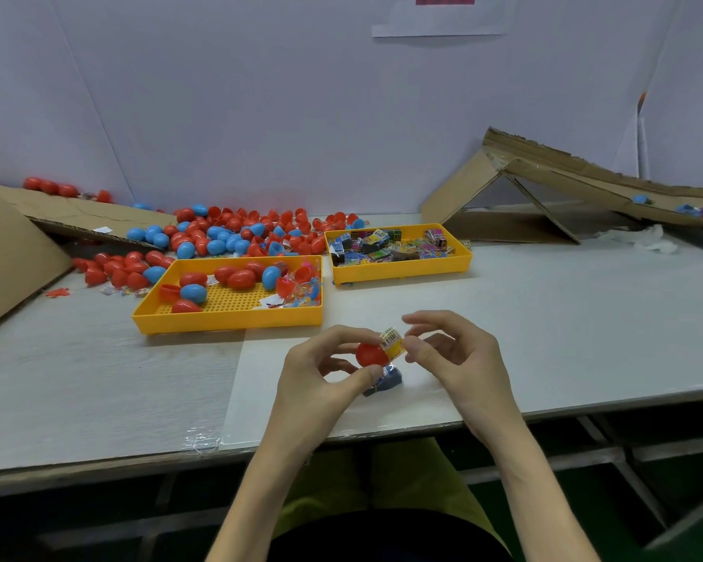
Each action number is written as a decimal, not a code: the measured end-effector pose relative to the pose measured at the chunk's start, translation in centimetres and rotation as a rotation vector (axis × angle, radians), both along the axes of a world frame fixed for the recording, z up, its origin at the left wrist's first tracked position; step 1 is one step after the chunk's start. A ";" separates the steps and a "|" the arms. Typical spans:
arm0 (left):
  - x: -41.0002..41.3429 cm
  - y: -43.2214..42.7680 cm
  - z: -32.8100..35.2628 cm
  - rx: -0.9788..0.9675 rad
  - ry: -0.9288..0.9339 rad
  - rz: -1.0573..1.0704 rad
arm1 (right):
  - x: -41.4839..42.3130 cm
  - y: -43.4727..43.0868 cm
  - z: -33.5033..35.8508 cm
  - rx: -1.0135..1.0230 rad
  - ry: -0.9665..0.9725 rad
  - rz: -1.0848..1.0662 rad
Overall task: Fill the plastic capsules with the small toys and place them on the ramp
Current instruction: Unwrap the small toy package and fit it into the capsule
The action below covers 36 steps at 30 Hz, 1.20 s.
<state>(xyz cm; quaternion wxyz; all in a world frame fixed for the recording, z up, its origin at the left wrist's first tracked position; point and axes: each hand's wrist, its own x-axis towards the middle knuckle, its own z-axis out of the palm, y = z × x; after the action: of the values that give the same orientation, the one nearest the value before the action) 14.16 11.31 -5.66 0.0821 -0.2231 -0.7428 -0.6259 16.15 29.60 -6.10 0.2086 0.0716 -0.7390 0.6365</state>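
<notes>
We are looking at the left hand [321, 371], whose grip is curling round a red capsule half [371, 354], thumb below and fingers over the top, holding it above the near part of the counter [585, 318]. The right hand [459, 358] is pinching a small toy packet [393, 343], yellow with a barcode, between thumb and forefinger, its other fingers spreading loosely. The packet is touching the open mouth of the capsule half; we cannot tell how far in it is sitting. Just beneath them a dark blue piece [384, 381] is lying on the counter.

Farther off, 2 yellow trays are sitting side by side: the left tray [228, 320] is holding red and blue capsules with some bright toys, and the right tray [402, 271] is holding packets. Behind them loose capsules [228, 233] are lying in a heap. At the far right the cardboard ramp [565, 172] is sloping down to the right, with a blue capsule [641, 199] on it.
</notes>
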 end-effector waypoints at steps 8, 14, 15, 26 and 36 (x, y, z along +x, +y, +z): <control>-0.5 -0.8 -0.1 0.315 -0.146 0.037 | 0.3 -2.0 -0.7 0.239 0.078 -0.187; -1.3 -1.3 -0.3 0.561 -0.198 0.053 | -0.3 -6.4 -1.1 0.242 0.120 -0.282; -1.3 -1.4 -0.3 0.597 -0.207 0.048 | -0.3 -7.0 -1.2 0.225 0.133 -0.310; -1.2 -1.5 0.0 0.730 -0.259 0.041 | 0.1 -9.1 -2.5 0.293 0.258 -0.268; -1.1 -1.4 -0.3 0.621 -0.232 0.114 | 0.3 -9.1 -2.4 0.288 0.299 -0.235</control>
<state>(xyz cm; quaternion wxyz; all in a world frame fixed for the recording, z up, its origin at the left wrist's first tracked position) 13.01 9.91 -5.99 0.0961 -0.0730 -0.5324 -0.8379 16.41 20.50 -8.51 0.3760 0.1076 -0.7862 0.4785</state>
